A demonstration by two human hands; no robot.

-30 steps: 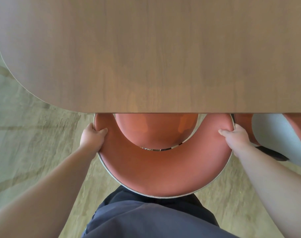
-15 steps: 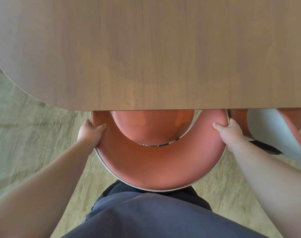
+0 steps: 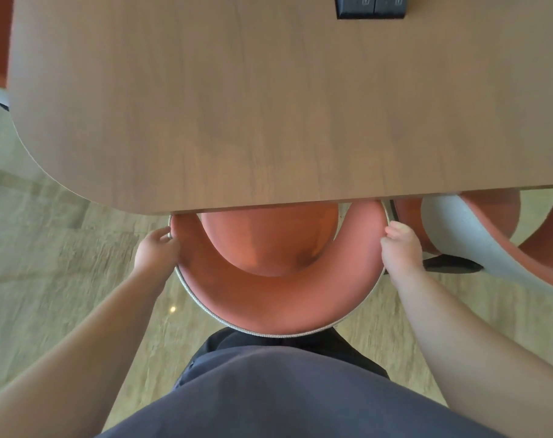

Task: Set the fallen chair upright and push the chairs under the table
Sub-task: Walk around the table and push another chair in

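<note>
Under the wooden desk (image 3: 268, 105) edge our hands (image 3: 156, 251) (image 3: 401, 248) clasp the orange chair (image 3: 268, 298) by its stiff curved backrest ends, seat tucked beneath, seemingly light enough to slide.

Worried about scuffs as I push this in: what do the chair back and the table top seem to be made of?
Chair back: looks like smooth orange leather or vinyl padding, slightly shiny, with a grey woven trim along its outer edge. Table top: brown wood-grain surface, matte and very even, so probably laminate or veneer; solid wood can't be ruled out.
</note>
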